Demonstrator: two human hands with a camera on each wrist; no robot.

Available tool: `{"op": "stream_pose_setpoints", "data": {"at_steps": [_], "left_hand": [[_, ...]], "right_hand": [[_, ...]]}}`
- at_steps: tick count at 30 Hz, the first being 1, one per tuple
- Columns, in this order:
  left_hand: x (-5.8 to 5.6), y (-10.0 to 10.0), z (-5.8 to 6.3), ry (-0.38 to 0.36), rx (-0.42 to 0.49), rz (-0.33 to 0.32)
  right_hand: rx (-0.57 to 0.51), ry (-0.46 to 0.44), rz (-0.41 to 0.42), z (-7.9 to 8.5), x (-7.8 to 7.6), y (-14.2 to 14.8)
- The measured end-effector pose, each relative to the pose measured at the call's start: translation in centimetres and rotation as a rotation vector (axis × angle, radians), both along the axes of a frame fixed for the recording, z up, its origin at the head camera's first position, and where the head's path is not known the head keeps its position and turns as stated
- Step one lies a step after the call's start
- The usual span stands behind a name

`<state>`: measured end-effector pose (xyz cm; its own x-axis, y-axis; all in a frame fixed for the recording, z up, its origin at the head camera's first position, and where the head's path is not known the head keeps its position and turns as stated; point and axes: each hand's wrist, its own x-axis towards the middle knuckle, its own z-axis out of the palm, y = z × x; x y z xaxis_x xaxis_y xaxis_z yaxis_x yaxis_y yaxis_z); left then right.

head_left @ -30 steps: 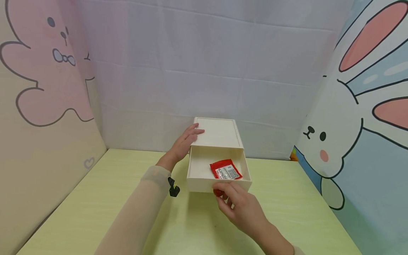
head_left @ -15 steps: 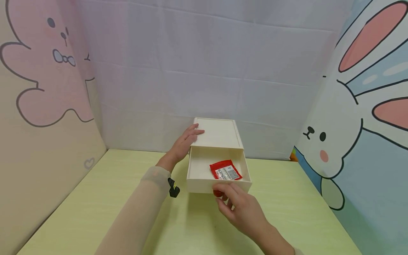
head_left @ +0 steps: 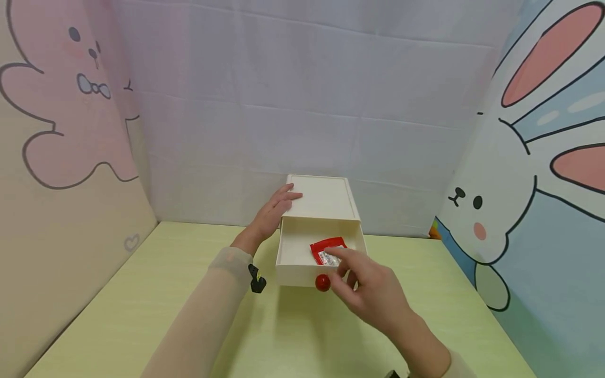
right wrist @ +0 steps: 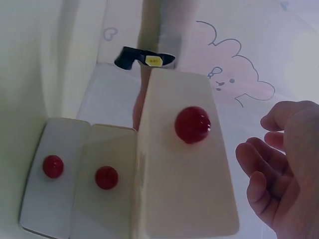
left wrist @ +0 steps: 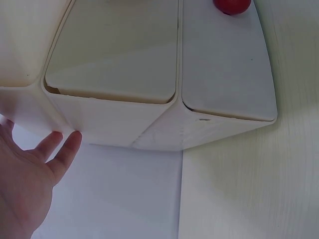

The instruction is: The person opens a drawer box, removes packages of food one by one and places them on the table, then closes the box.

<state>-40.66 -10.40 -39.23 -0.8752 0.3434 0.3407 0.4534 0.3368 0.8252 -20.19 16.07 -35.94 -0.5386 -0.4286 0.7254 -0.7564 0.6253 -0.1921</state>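
Packet [head_left: 327, 248] – red, light, crinkly, likely slippery, flat in open drawer [head_left: 293, 251] | take by an edge | right hand [head_left: 373, 291] above it, fingers loosely spread, empty | left hand [head_left: 273, 211] flat on box [head_left: 323, 197]

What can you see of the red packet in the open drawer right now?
The red packet is a small flat sachet, glossy red with a silvery printed panel on its face. It lies flat on the floor of the pulled-out cream drawer, toward the right side, skewed to the walls. The right hand reaches over the drawer front, its fingertips over the packet's near end and hiding part of it; actual contact cannot be told.
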Motion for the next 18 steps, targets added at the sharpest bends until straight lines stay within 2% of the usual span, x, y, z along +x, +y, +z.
{"op": "stream_pose_setpoints", "data": {"at_steps": [4, 7, 13, 18], "left_hand": [[0.1, 0.0, 0.1, -0.011, 0.006, 0.002], [0.1, 0.0, 0.1, -0.014, 0.003, 0.005], [0.1, 0.0, 0.1, -0.011, 0.0, 0.005], [0.2, 0.1, 0.2, -0.013, 0.001, 0.002]], "right_hand": [[0.025, 0.015, -0.021, 2.3, -1.6, 0.0], [0.069, -0.013, -0.048, 3.4, -2.9, 0.0], [0.217, -0.245, -0.147, 4.5, -4.8, -0.3], [0.373, -0.409, -0.2, 4.5, -6.3, -0.5]]}}
